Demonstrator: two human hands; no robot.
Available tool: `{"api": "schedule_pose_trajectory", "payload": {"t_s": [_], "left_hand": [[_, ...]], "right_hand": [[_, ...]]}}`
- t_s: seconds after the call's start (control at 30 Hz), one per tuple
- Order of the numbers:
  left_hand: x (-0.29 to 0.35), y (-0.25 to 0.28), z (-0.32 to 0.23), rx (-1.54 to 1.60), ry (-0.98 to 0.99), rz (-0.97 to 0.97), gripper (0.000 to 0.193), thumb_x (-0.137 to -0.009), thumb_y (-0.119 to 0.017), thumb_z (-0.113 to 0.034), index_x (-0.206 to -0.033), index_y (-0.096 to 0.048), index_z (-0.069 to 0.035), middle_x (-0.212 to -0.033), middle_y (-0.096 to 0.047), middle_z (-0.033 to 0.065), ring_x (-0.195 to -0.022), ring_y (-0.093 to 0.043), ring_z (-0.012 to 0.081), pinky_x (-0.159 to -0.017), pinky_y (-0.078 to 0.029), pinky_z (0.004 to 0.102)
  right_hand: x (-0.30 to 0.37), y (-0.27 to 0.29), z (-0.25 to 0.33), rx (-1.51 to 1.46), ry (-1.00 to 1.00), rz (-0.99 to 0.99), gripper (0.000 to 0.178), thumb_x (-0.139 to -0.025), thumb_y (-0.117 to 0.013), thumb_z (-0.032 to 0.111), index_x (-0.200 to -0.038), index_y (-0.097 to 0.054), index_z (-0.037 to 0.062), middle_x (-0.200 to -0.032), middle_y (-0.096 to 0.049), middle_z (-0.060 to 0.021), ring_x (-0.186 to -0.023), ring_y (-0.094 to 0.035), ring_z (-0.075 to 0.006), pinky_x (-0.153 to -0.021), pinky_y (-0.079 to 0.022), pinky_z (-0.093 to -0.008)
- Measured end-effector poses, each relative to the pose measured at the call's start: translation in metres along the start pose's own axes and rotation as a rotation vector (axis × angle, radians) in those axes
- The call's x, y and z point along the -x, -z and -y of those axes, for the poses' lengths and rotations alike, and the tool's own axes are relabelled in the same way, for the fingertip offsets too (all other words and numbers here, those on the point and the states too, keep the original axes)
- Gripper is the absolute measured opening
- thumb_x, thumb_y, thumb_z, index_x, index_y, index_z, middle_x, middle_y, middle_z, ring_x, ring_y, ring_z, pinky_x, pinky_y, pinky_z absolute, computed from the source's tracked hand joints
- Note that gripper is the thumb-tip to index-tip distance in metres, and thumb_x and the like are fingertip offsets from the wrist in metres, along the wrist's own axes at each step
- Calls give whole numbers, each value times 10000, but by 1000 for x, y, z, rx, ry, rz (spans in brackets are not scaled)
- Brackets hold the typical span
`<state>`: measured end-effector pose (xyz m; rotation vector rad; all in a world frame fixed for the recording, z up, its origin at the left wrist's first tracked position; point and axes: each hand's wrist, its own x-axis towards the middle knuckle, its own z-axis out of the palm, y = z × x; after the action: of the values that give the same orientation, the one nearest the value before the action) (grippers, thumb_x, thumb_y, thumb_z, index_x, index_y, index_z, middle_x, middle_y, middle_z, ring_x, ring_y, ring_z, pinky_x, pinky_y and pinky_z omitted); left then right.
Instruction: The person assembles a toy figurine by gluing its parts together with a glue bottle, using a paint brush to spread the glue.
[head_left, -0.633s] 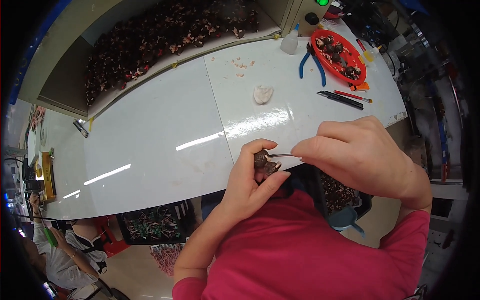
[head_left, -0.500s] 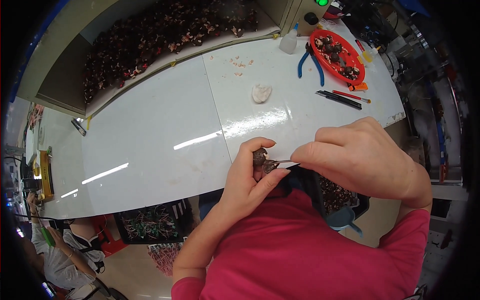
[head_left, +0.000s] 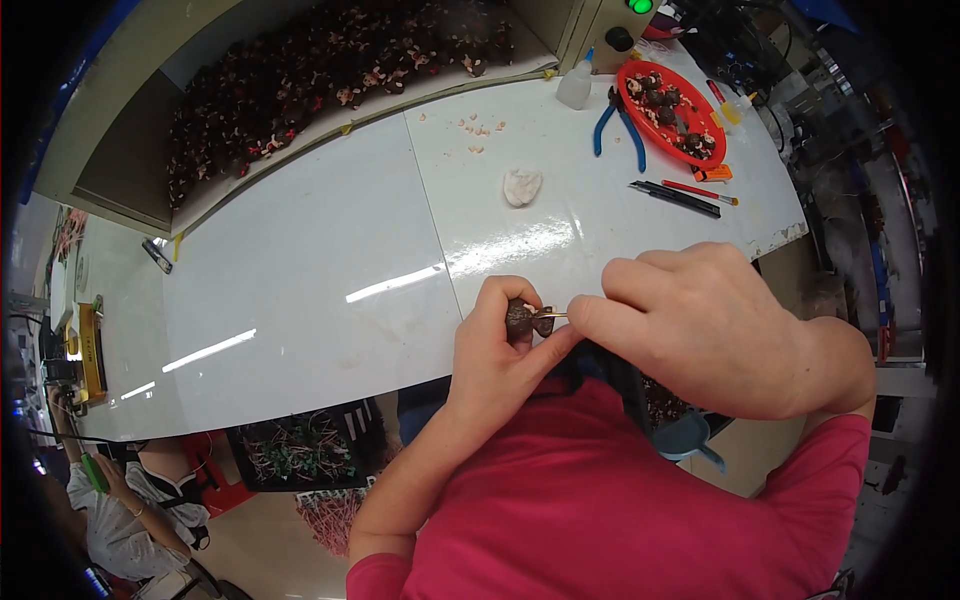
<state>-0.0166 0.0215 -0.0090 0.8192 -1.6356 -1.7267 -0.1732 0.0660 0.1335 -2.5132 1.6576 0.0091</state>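
My left hand (head_left: 492,352) is closed around a small dark brown, rounded piece (head_left: 518,318) with a bumpy surface, held near the table's front edge. A smaller dark part (head_left: 543,322) sticks out at its right side, between my thumb and index finger. My right hand (head_left: 695,330) pinches a thin metal tool (head_left: 558,315), most of which my fingers hide. The tool's tip meets the smaller dark part; what exactly it touches is too small to tell. Beyond my hands, a crumpled white wad (head_left: 522,187) lies on the white table (head_left: 310,290).
At the back right are a red basket (head_left: 718,135) of dark pieces, blue-handled pliers (head_left: 620,130), a squeeze bottle (head_left: 575,85), a black cutter knife (head_left: 675,198) and a red brush (head_left: 700,192). A shelf bin (head_left: 120,150) of dark pieces spans the back. Another person (head_left: 130,520) sits at left.
My right hand has shifted left and slightly down, bringing the tool closer to my left hand. The dark piece has turned a little in my left fingers.
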Motion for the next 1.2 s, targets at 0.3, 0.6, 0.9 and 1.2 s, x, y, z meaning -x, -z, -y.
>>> {"api": "schedule_pose_trajectory", "payload": {"t_s": [0.3,0.6,0.9,1.2], "left_hand": [[-5,-6,3,33,-17,-119,294,-790,-718,-64,-940,-465,-66,-679,-431,-40,-559,-366,18,-485,-314,187],[-5,-11,1,31,-74,-173,290,-811,-692,-21,-1012,-490,-78,-772,-409,-38,-624,-379,8,-531,-327,161],[-4,-9,-4,60,-71,-183,310,-804,-695,-5,-1025,-494,-84,-809,-409,-38,-636,-378,-1,-538,-332,152],[-12,-13,-27,-275,-141,31,452,-780,-701,-70,-1183,-497,-56,-892,-507,24,-721,-494,96,-619,-413,208]], "right_hand": [[4,-25,-3,42,61,-147,140,-680,-602,126,-799,-555,72,-671,-461,-11,-590,-533,-137,-451,-424,-265],[10,-41,-6,-39,43,-272,171,-696,-610,117,-855,-589,61,-675,-457,-8,-589,-529,-133,-438,-424,-251],[13,-53,-5,-409,-152,-276,105,-838,-578,120,-911,-570,44,-708,-529,-46,-616,-567,-187,-508,-464,-290],[38,-36,-37,-960,-429,107,163,-914,-527,184,-909,-544,21,-738,-603,-111,-663,-601,-311,-573,-466,-363]]}}
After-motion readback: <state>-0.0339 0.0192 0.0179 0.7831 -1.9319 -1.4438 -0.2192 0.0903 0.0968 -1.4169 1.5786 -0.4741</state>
